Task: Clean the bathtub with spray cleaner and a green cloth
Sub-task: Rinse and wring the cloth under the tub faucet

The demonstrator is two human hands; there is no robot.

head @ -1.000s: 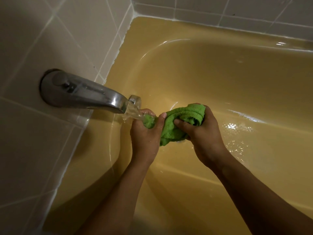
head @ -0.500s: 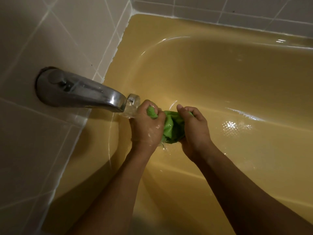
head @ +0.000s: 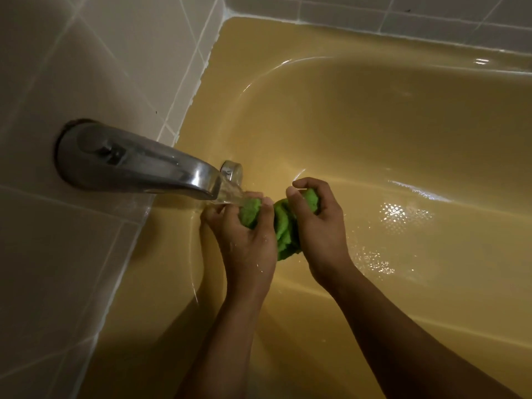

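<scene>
Green cloth [head: 283, 228] is drawn longer than before, gripped by left hand [head: 244, 243] and right hand [head: 319, 226] — twisted under water from the chrome tub spout [head: 161, 165].

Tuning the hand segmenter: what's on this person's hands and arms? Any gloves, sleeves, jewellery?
Nothing worn that shows: the left hand and right hand are ungloved. Both forearms are bare to the frame edge, with no sleeve, watch, bracelet or ring visible. Water droplets glisten on the left hand's back.
</scene>
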